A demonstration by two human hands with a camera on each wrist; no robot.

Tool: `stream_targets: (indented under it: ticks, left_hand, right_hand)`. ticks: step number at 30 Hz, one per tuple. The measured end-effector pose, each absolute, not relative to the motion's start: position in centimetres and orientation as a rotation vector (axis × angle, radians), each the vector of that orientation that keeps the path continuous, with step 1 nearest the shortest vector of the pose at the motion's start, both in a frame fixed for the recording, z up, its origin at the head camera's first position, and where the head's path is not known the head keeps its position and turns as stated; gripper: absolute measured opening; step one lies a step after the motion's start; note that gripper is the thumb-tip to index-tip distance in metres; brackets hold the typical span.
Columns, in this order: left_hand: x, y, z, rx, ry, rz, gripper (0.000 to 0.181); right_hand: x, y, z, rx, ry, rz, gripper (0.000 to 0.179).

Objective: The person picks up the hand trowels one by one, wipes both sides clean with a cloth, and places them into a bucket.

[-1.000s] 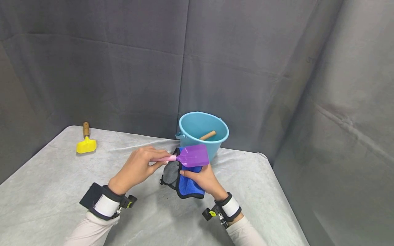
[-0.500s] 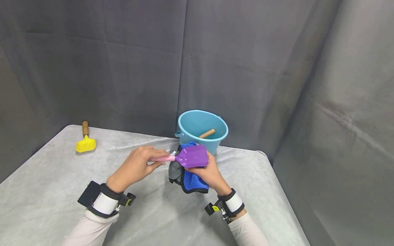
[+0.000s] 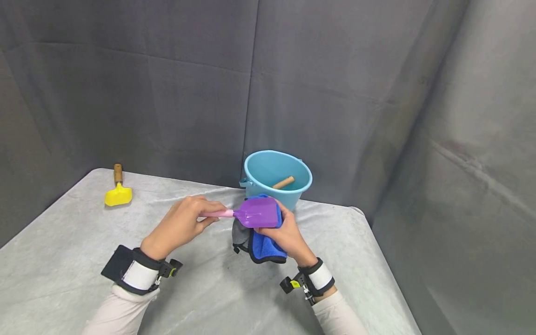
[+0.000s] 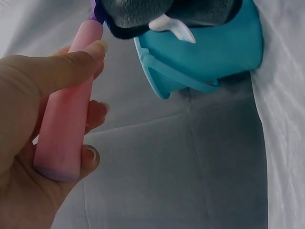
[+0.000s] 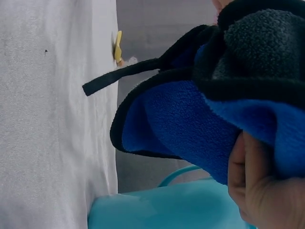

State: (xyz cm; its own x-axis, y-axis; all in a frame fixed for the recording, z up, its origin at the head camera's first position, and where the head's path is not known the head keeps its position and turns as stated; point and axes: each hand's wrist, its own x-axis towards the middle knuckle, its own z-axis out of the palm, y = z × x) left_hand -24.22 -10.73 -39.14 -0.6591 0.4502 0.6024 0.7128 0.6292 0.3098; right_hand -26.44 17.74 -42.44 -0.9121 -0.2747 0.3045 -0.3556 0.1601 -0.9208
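A: Now, purple shovel (image 3: 258, 212) held level over the table's (image 3: 63, 260) far edge, just before the blue bucket (image 3: 278, 178). Left hand (image 3: 182, 225): fingers clamped on the pink handle (image 4: 66, 129).

B: Right hand (image 3: 289, 235): fingers curled round the blue cloth (image 3: 264, 244), bunched higher under the blade than a second ago. Wiping judged under way. Yellow shovel (image 3: 118, 194) untouched at the far-left corner.

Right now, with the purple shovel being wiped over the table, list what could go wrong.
1. The left hand holds the purple shovel only at the end of its pink handle; a hard wipe could twist it out of that grip.
2. The blue cloth hangs loose below the right hand and could slip.
3. The blue bucket stands just behind; a forward stroke might knock it.
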Motion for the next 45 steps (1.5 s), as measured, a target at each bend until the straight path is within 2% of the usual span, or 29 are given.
stream_targets:
  ticks: [13,22,31,45]
  left_hand:
    - [-24.5,-11.9,-39.1,-0.789,-2.432,-0.72,0.049]
    - [-24.8,-12.5,-39.4,-0.764,-2.405,-0.683,0.044]
    - [-24.8,-13.0,-39.1,-0.798,-2.418,-0.634,0.042]
    - [-24.7,-11.9,-39.1,-0.876,-2.366,-0.683,0.04]
  right_hand:
    - [-26.5,18.9,-41.7,0.545,-2.37,1.895,0.076]
    - [-26.5,18.7,-41.6,0.536,-2.338,1.89,0.078]
    - [-27.0,18.4,-42.1,0.528,-2.332,1.896,0.071]
    - [-26.9,17.3,-43.2,0.555,-2.374,1.899,0.073]
